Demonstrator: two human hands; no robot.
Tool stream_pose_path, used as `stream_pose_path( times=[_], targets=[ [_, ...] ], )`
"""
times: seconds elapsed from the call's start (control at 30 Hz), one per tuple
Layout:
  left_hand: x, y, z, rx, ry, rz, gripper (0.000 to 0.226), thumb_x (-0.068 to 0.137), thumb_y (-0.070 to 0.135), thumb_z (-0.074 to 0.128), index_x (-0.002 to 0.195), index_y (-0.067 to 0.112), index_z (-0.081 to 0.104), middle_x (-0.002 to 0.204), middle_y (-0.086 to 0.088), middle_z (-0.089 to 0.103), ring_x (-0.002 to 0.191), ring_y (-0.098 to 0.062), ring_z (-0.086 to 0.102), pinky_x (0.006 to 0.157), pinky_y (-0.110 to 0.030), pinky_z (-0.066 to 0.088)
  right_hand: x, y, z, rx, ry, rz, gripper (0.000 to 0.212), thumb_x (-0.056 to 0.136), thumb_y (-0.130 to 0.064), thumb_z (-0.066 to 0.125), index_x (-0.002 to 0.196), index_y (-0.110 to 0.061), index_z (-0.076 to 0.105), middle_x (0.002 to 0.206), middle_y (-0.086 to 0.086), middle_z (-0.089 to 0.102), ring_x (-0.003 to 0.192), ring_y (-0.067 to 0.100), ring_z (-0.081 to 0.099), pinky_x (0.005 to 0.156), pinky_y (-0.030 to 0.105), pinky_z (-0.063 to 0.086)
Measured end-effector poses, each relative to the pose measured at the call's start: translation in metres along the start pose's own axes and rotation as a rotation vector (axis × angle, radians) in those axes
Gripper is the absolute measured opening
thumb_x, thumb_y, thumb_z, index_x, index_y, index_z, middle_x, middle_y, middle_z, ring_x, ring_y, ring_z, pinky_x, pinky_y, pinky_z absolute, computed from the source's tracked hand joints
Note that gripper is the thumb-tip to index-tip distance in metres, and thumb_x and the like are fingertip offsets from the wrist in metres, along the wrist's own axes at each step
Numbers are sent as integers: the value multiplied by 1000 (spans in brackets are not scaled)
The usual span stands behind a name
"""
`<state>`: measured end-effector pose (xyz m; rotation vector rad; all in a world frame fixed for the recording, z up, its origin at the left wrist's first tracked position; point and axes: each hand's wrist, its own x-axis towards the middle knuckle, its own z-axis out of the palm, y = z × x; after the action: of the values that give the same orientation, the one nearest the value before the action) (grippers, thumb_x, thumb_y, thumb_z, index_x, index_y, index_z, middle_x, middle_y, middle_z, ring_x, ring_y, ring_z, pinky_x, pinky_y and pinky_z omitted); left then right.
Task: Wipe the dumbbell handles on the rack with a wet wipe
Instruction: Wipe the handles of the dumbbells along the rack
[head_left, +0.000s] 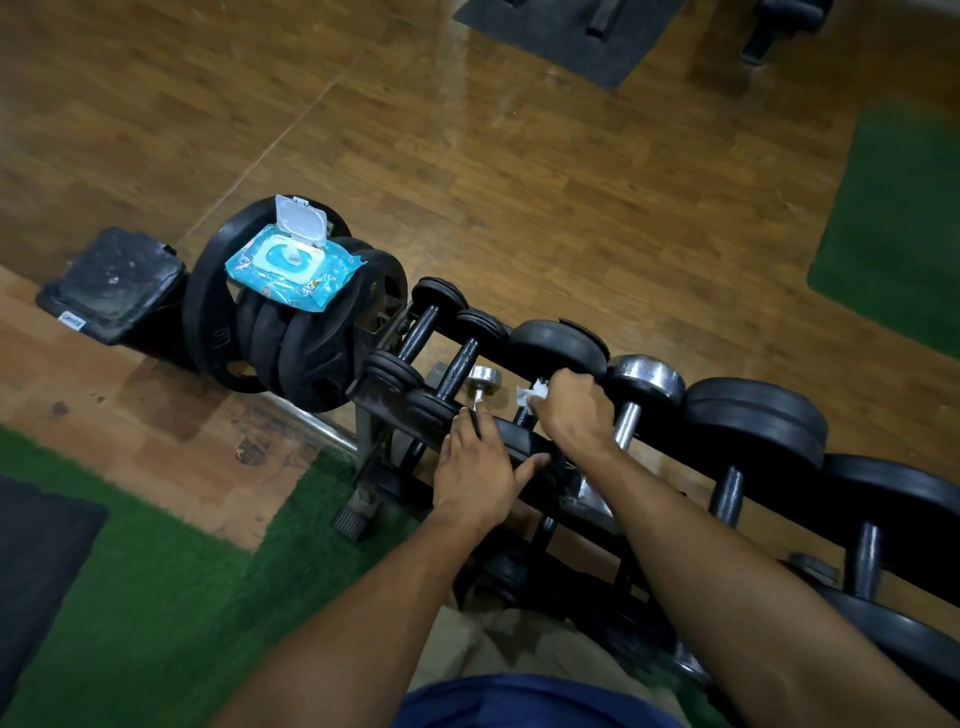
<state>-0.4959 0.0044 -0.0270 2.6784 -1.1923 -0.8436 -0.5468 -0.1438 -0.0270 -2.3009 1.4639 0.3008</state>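
Wet-wipe pack, lid flipped up, lies on top of the stacked weight plates at the rack's left end; it is light and soft, and sits well apart from the hands. Dumbbell rack carries a row of dumbbells across its top rails: two small black dumbbells at the left end, then a small chrome dumbbell, a black dumbbell under the working hand, a chrome dumbbell just beside it, and larger black ones toward the right end.

Left hand rests flat on the front rail, fingers extended, thumb spread; it braces and grasps nothing. Right hand is clenched around the black dumbbell's handle with the wet wipe bunched inside; only a white corner shows at the thumb side.

Handling, as judged: the wipe is limp, damp and tears easily, so it is best wrapped round the bar and slid. The dumbbells are heavy and rigid, and probably stay put under rubbing; the handle is the only narrow grip. Neighbouring heads crowd each handle and limit the stroke.
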Motion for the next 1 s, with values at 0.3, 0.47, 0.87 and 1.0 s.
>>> stream_pose_path(
  times=[0.3,0.47,0.87,1.0],
  targets=[
    [-9,-9,-3,-26,-14,80,109,94,77,39,162,4,-4,169,-19,7,157,-32,9,128,-46,11,-29,46,-19,-55,-122,47,32,84,-47,73,77,-19,60,79,1,64,77,27,63,65,36,52],
    [-42,-3,2,-52,75,201,100,98,67,43,163,6,-2,171,-15,-2,158,-27,-3,128,-43,1,-52,90,-32,180,-31,0,38,86,-43,72,63,-20,52,69,-4,51,66,19,51,51,28,28],
    [-75,49,43,-12,-186,512,83,101,50,50,164,12,10,172,-8,4,158,-23,1,128,-39,1,-67,139,-36,449,70,53,26,88,-30,73,100,-26,50,77,1,67,66,12,70,61,33,55],
    [-70,68,54,-21,-199,456,88,100,53,50,164,13,5,172,-7,-2,158,-22,-2,128,-40,0,-51,141,-31,336,19,-97,14,85,-27,71,84,-31,58,75,-6,68,71,14,66,63,30,51]
  ],
)
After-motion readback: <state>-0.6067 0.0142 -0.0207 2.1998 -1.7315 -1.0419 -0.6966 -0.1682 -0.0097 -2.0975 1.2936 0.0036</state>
